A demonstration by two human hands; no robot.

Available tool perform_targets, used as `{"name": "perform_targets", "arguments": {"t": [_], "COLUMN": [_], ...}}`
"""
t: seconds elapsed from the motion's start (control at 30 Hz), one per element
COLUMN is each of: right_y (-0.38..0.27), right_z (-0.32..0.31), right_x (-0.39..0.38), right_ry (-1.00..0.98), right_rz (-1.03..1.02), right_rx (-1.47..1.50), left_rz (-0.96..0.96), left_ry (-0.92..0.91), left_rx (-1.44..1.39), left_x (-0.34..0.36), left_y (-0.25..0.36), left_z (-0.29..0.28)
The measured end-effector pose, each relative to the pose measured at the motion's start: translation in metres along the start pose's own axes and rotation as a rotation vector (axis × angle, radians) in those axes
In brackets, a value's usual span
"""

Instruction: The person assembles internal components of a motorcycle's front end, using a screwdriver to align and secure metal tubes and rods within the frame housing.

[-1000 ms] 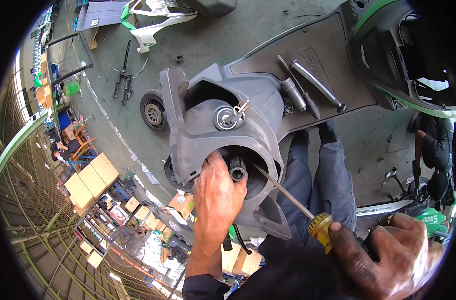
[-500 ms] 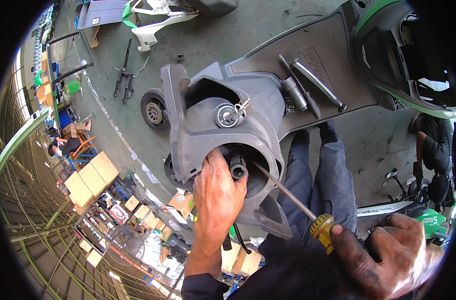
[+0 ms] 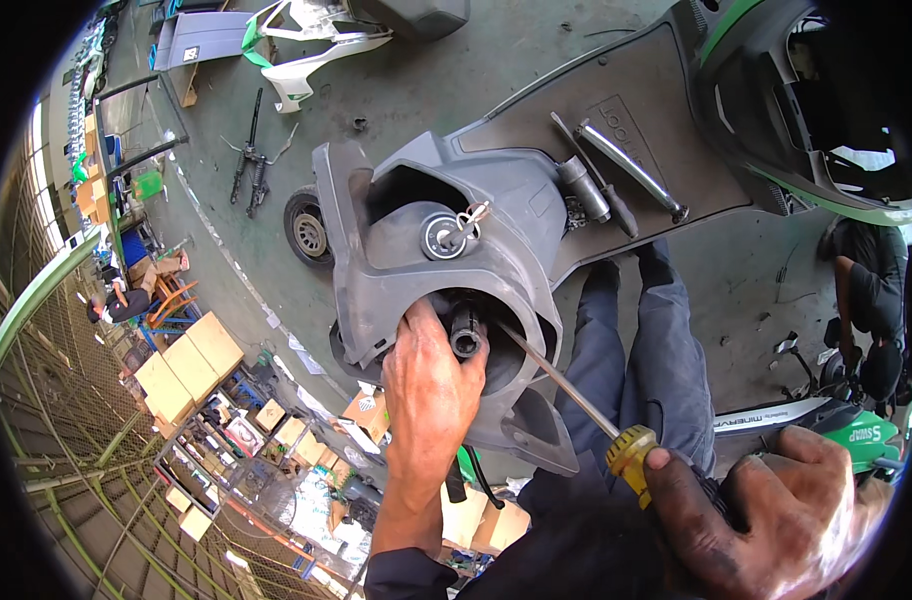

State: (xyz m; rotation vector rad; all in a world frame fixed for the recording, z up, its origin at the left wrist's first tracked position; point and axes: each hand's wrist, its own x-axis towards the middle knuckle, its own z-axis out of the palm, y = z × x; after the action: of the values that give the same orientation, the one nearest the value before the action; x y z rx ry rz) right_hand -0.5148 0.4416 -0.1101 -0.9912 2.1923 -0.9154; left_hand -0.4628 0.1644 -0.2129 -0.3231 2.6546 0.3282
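A yellow-handled screwdriver [image 3: 572, 392] is in my right hand [image 3: 766, 510], its handle gripped and the long metal blade slanting up and left into a round opening in the scooter's grey plastic front panel [image 3: 516, 215]. A black steering tube [image 3: 465, 332] stands out of that opening. My left hand [image 3: 431, 375] closes about the tube, thumb along its near side, fingertips hidden inside the opening. Where the screwdriver tip ends, deep in the shadow, I cannot see. Just beyond, an ignition lock [image 3: 443, 236] holds a key on a ring.
On the scooter's footboard [image 3: 636, 100] lie a second screwdriver [image 3: 616, 205], a metal bar [image 3: 631, 170] and a grey cylinder [image 3: 584, 190]. A wheel [image 3: 308, 228] and a fork assembly [image 3: 255, 165] are on the floor. Another person [image 3: 871, 290] crouches at right; boxes [image 3: 189, 365] stand at left.
Both hands, the screwdriver and the front panel sit slightly further left in the picture. The grips look the same, and the blade stays inside the opening.
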Motion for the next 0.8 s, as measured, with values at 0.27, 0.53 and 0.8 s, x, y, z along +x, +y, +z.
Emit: {"name": "perform_targets", "arguments": {"t": [0.27,0.53,0.8], "right_y": [-0.001,0.0,0.013], "right_z": [-0.003,0.008,0.004], "right_x": [0.006,0.004,0.003], "right_ry": [-0.016,-0.003,-0.001], "right_rz": [0.038,0.054,-0.046], "right_rx": [-0.008,-0.057,0.037], "left_rz": [0.007,-0.006,-0.015], "left_ry": [0.0,-0.01,-0.016], "left_rx": [-0.018,-0.025,-0.016], "left_x": [0.0,0.0,0.001], "left_y": [0.0,-0.004,-0.005], "left_z": [0.001,0.003,0.003]}}
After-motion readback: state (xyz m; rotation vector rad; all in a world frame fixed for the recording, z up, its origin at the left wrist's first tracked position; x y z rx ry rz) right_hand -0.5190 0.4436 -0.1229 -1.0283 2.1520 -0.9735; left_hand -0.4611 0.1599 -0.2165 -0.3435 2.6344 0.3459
